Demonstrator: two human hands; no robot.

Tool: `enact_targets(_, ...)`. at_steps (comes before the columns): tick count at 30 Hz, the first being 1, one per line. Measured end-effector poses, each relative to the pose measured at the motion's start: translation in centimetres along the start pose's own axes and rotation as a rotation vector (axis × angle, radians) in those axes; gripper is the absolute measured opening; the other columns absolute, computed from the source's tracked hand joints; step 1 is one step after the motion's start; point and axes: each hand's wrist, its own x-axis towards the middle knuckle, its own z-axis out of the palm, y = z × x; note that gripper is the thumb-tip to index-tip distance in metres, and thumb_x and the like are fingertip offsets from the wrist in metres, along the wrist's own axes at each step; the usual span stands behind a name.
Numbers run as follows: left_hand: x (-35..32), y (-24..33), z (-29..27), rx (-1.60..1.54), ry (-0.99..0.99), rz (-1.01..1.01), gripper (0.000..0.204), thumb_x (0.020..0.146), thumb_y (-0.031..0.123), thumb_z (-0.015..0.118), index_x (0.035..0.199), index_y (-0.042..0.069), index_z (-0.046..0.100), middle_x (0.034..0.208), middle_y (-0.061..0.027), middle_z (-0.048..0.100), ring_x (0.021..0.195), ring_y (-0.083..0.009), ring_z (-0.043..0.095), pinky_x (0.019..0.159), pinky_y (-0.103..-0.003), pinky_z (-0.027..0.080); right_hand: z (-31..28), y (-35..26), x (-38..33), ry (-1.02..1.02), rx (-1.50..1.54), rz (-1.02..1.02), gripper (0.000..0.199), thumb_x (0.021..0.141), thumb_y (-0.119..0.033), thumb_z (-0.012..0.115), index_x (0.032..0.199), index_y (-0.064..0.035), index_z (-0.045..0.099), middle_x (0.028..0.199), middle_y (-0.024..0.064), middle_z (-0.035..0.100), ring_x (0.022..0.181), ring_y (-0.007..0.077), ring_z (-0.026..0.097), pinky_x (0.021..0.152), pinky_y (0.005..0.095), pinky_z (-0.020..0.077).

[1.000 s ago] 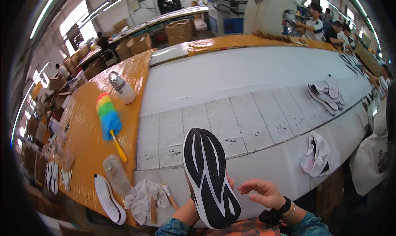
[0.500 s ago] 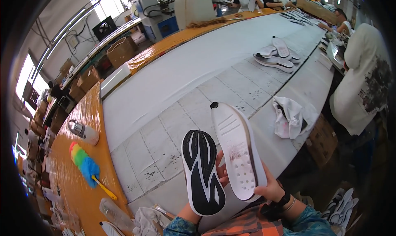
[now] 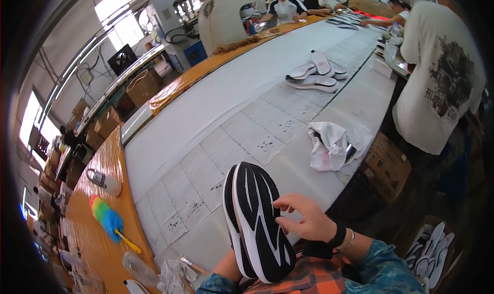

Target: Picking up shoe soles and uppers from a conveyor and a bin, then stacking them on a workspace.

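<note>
Second sole [image 3: 263, 223] now rests stacked on the first sole [image 3: 236, 248], near centre; right hand [image 3: 306, 219] open-fingered at its edge, left hand's grip hidden. Stacking appears done; other soles [image 3: 313, 83] lie far right.

The paired soles [image 3: 257, 222] hide my left hand; the lower edge cuts off my sleeves [image 3: 386, 274] and a white sole [image 3: 135, 287].

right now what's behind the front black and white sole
A second sole, with a strip of black tread and white side showing at the left. The front sole covers the rest. The left hand is hidden too.
</note>
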Motion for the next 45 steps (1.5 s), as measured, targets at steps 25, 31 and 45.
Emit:
enact_targets(25,20.6,-9.9,10.5,0.569,-0.174,-0.190,0.045,0.088,0.030,0.043,0.119,-0.003,0.041,0.116,-0.0159,0.048,0.101,-0.0242,0.050,0.085,-0.035,0.042,-9.5,9.7,-5.3,0.274,0.578,0.181,0.027,0.068,-0.009,0.052,0.093,0.0024,0.049,0.095,0.0140,0.053,0.087,0.0223,0.051,0.075,0.0310,0.0416)
enact_targets(31,17.2,-8.6,14.8,0.698,-0.309,0.008,0.050,0.089,0.033,0.038,0.125,-0.001,0.036,0.124,-0.0184,0.041,0.113,-0.0278,0.041,0.095,-0.040,0.033,-11.3,8.1,-7.7,0.255,0.309,0.042,0.084,0.069,-0.030,0.063,0.133,-0.0006,0.017,0.126,0.0218,0.033,0.120,0.0305,0.032,0.100,0.0330,0.0233)
enact_targets(45,10.9,-8.2,13.1,0.788,-0.618,-0.040,0.070,0.079,0.041,0.053,0.133,0.009,0.021,0.122,-0.0116,0.036,0.103,-0.0251,0.042,0.091,-0.041,0.034,-16.9,-0.4,-16.8,0.654,1.122,-0.312,0.086,0.060,-0.003,0.058,0.135,-0.0086,0.018,0.129,0.0082,0.037,0.116,0.0182,0.041,0.095,0.0323,0.0353)
